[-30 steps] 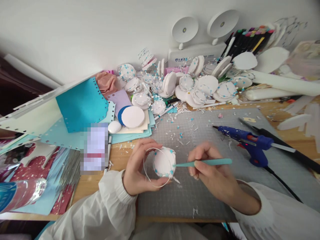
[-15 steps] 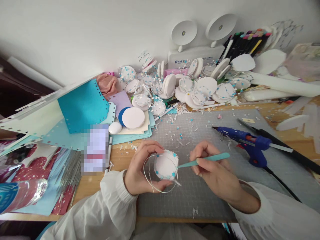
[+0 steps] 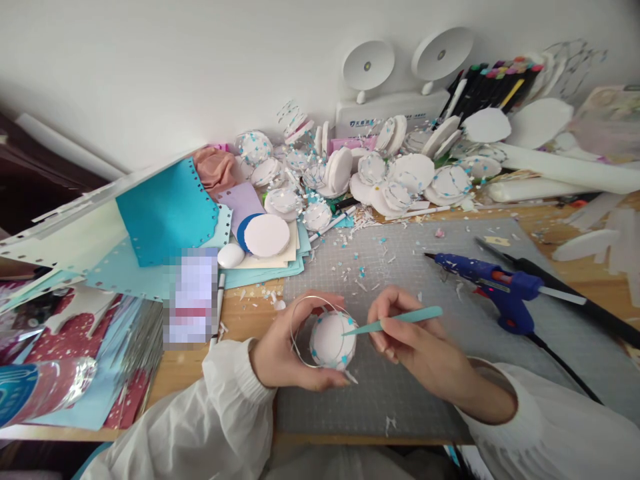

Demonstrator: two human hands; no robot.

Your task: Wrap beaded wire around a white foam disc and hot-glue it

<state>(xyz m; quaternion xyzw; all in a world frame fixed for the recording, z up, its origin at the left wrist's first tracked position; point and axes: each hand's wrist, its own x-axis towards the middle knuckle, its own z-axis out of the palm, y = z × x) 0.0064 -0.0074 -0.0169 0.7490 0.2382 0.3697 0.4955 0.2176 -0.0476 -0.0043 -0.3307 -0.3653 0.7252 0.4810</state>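
My left hand (image 3: 295,350) curls around a small white disc (image 3: 329,339) edged with blue stars, gripping it between thumb and fingers. A thin wire loop (image 3: 294,327) springs out from the disc over the hand. My right hand (image 3: 413,330) pinches turquoise tweezers (image 3: 405,320), held almost level. Their tip points left and lies over the face of the disc; whether it touches I cannot tell. Both hands are above the grey cutting mat (image 3: 375,407). A white scrap sticks out under the left thumb.
A blue glue gun (image 3: 493,280) with its red light on lies right, beside a black-handled tool (image 3: 570,287). Finished-looking white discs (image 3: 410,175) pile up along the wall. A phone (image 3: 193,297), paper sheets (image 3: 167,213) and a plastic bottle (image 3: 47,387) are left.
The disc has turned in my left hand, and the wire loop has shifted up and left. My right hand has moved left, bringing the tweezers' tip from the disc's edge over its face.
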